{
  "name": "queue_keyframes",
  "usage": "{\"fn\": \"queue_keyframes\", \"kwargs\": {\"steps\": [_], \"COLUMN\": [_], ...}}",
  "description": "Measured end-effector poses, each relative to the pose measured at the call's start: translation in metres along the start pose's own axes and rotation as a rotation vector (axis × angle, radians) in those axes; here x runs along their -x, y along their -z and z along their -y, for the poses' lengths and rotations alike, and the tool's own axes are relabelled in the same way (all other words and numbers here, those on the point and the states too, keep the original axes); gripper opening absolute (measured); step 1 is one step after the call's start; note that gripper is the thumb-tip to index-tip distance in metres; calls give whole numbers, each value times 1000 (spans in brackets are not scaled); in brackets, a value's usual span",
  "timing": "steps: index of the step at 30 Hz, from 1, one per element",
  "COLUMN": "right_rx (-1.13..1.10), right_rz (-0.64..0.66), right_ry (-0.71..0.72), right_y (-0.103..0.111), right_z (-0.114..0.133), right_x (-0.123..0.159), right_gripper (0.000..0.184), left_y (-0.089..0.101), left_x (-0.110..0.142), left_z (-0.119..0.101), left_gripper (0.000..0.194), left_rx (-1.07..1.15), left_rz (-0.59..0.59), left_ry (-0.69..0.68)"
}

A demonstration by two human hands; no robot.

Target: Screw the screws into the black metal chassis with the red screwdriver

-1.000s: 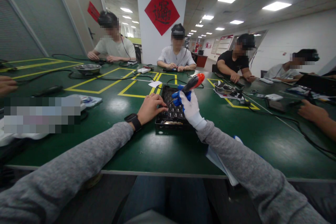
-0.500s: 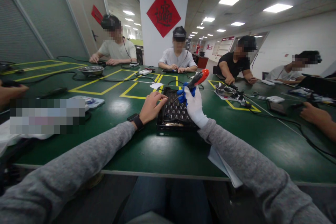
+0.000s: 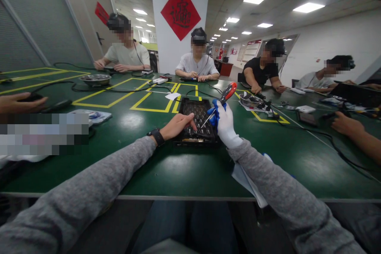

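A shallow black rectangular tray (image 3: pixel 205 141) lies on the table in front of me, with rows of small shiny metallic pieces in it. In my white-and-blue gloved right hand (image 3: pixel 225 123) is a screwdriver (image 3: pixel 228 92) with a red and dark handle. Its thin shaft slants down to the left, and the tip is over the tray among the small pieces. My bare left hand (image 3: pixel 177 125), with a dark watch on the wrist, reaches over the tray's left side. Its thumb and forefinger are apart, the forefinger pointing down into the tray; its other fingers are partly hidden.
Pale folded cloth (image 3: pixel 248 184) hangs at the table's (image 3: pixel 143 174) front edge under my right forearm. Metal bowls (image 3: pixel 95 79), black cables and yellow tape squares lie farther off. Co-workers sit across the table, and other people's hands (image 3: pixel 348 125) show at both sides.
My left hand has moved right, farther over the tray, its forefinger now bent down. The screwdriver is lower, its tip nearer the tray's front. The view has shifted slightly.
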State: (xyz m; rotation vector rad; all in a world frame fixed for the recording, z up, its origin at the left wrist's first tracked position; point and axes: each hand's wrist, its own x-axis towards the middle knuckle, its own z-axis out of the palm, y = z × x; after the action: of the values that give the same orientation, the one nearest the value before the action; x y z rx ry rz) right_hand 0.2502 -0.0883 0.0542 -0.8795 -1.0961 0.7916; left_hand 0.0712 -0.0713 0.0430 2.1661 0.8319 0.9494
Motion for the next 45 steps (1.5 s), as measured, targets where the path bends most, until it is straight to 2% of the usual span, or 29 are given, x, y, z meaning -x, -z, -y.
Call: {"fn": "queue_keyframes", "kwargs": {"steps": [5, 15, 26, 33, 41, 45], "right_rx": [32, 36, 37, 21, 8, -9], "right_rz": [11, 58, 55, -2, 2, 10], "right_ry": [6, 30, 61, 41, 23, 29], "right_y": [-3, -5, -4, -5, -5, -6], "right_z": [-4, -3, -2, -2, -1, 1], "right_x": [5, 9, 10, 9, 10, 11], "right_gripper": [37, 40, 38, 38, 36, 34], "left_y": [1, 1, 1, 2, 3, 1], "left_x": [2, 4, 2, 4, 4, 3], "left_z": [-1, 2, 5, 1, 0, 0], "left_gripper": [66, 73, 74, 75, 74, 66], "left_rx": [18, -37, -37, -20, -22, -9], "left_rz": [13, 144, 140, 146, 156, 124], "left_ry": [-43, -50, -53, -60, -74, -81]}}
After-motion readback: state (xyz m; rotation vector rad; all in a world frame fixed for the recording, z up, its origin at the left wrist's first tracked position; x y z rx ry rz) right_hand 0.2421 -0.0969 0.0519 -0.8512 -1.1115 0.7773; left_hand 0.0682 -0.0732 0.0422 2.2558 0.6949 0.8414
